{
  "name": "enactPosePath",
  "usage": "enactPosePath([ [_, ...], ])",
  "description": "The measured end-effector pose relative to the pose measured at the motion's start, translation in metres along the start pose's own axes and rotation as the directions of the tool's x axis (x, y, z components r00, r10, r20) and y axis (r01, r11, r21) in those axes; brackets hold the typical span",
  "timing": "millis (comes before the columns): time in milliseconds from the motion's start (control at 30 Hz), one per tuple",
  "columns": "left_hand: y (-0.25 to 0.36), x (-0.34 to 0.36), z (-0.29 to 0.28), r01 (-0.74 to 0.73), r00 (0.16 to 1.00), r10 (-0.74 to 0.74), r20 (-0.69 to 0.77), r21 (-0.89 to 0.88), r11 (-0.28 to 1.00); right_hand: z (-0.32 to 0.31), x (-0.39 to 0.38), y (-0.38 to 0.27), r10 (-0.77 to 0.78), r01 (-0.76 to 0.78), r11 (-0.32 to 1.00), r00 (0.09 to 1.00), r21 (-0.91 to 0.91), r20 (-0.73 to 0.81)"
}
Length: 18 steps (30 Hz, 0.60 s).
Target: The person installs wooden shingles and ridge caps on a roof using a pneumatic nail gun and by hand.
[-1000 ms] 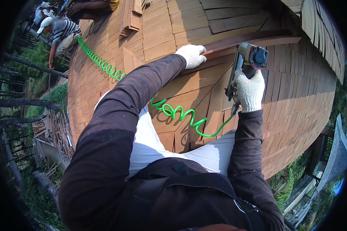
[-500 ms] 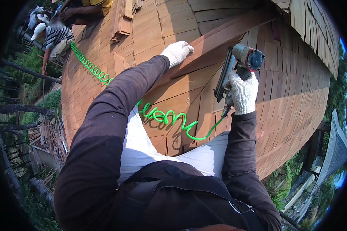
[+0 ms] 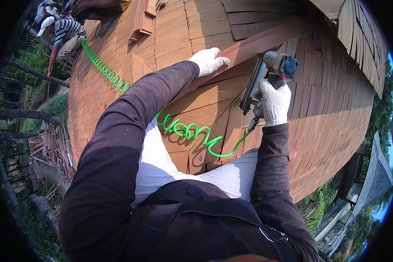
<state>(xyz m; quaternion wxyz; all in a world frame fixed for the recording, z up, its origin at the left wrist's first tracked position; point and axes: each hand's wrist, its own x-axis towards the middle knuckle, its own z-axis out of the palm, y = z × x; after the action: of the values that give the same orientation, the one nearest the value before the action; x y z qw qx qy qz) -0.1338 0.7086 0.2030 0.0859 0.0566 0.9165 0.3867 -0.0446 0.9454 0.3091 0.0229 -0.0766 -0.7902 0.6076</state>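
Note:
My left hand (image 3: 209, 62), in a white knit glove, rests on a long reddish-brown wooden board (image 3: 260, 46) with its fingers curled over the upper edge. The board runs slantwise across the roof shingles (image 3: 222, 98). In the same kind of glove, my right hand (image 3: 276, 104) is closed round the handle of a nail gun (image 3: 274, 62). The gun's head lies close to the board's lower edge; whether they touch, I cannot tell. From the base of its handle trails a coiled green air hose (image 3: 188, 131), looping over the shingles between my legs.
A stack of shingles (image 3: 142, 22) lies up the slope. Two people are at the far left, one in a striped shirt (image 3: 67, 31). At the upper right another shingled edge (image 3: 358, 41) overhangs. Trees and a pile of timber (image 3: 54, 150) lie below the roof's left edge.
My left hand has slid slightly to the right along the board. The nail gun stays in my right hand, almost in the same place. The view has shifted a little.

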Motion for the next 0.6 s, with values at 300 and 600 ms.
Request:
enactPosePath([
  [300, 0.007, -0.004, -0.004, 0.015, 0.998, -0.016, 0.065, 0.012, 1.000, -0.005, 0.005, 0.010, 0.024, -0.024, 0.999, 1.000, 0.022, -0.005],
  [600, 0.005, -0.003, -0.001, 0.010, 0.998, -0.005, 0.062, -0.084, 0.996, -0.002, 0.003, 0.010, 0.029, -0.029, 0.999, 1.000, 0.023, 0.001],
])
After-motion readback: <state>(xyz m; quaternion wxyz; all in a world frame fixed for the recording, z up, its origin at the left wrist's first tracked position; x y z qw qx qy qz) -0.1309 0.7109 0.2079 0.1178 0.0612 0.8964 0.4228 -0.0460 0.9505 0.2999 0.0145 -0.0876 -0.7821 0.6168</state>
